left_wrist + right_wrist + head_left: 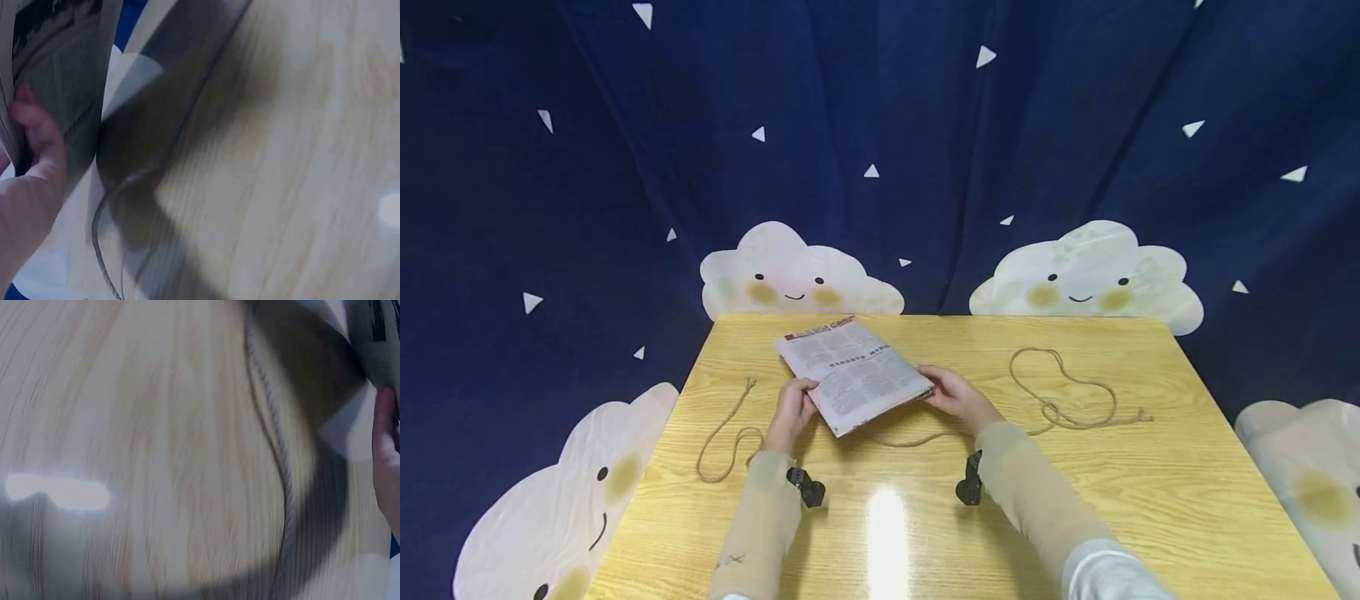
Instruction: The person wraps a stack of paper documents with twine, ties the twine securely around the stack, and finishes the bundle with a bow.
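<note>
A folded stack of newspaper (857, 371) is held tilted above the table in the head view, its printed face up. My left hand (793, 410) grips its left edge, thumb on top; in the left wrist view the fingers (44, 125) curl under the paper. My right hand (953, 392) pinches the near right corner, and in the right wrist view only part of that hand (387, 456) shows at the edge. A thin brown cord (917, 442) runs across the table beneath the newspaper, its middle hidden by the paper and the left hand.
On the wooden table (1150, 517), the cord lies in a loose loop (1060, 408) at right and a bent end (718, 442) at left. A dark blue curtain (880, 125) with white triangles and cloud faces hangs behind. Each wrist carries a small black camera (805, 487).
</note>
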`<state>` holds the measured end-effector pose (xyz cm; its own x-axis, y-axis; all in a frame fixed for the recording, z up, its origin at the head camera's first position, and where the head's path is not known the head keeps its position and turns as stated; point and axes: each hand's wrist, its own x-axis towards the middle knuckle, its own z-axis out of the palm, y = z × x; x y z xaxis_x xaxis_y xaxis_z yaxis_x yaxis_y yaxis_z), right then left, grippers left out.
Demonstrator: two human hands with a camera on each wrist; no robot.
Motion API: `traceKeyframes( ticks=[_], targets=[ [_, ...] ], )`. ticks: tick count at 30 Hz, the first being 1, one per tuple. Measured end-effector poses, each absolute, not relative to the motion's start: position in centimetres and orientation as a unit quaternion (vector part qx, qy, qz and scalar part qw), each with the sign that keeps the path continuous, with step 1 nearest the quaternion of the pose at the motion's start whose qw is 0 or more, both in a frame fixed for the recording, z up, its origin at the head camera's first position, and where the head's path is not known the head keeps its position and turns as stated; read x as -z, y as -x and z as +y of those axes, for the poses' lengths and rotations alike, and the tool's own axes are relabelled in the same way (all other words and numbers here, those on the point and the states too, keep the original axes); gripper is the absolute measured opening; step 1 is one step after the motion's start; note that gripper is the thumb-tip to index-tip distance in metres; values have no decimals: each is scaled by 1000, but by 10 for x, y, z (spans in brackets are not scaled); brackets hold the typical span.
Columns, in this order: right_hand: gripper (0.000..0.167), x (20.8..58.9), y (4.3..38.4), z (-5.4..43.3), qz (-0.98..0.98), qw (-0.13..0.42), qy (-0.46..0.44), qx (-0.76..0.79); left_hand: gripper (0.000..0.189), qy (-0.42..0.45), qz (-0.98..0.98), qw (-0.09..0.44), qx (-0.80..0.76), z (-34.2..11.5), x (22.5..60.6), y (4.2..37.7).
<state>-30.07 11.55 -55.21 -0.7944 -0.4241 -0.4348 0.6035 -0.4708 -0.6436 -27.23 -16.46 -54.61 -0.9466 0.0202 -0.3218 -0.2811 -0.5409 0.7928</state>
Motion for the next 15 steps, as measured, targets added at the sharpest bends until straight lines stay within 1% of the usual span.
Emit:
traceKeyframes(
  ticks=[3, 5, 10, 13, 15],
  targets=[
    [33, 553, 296, 116, 522, 324, -65, 786, 49, 122, 503, 120, -847, -163, 548, 270],
    [38, 555, 293, 117, 571, 328, -43, 752, 50, 105, 527, 143, -831, -161, 548, 269],
    [39, 555, 288, 122, 601, 308, -27, 737, 52, 56, 563, 185, -803, -155, 547, 269],
    [38, 551, 284, 130, 615, 293, -23, 732, 54, 27, 581, 192, -790, -150, 547, 269],
    [39, 547, 281, 136, 627, 281, -26, 727, 54, -10, 580, 197, -790, -148, 553, 272]
  ],
)
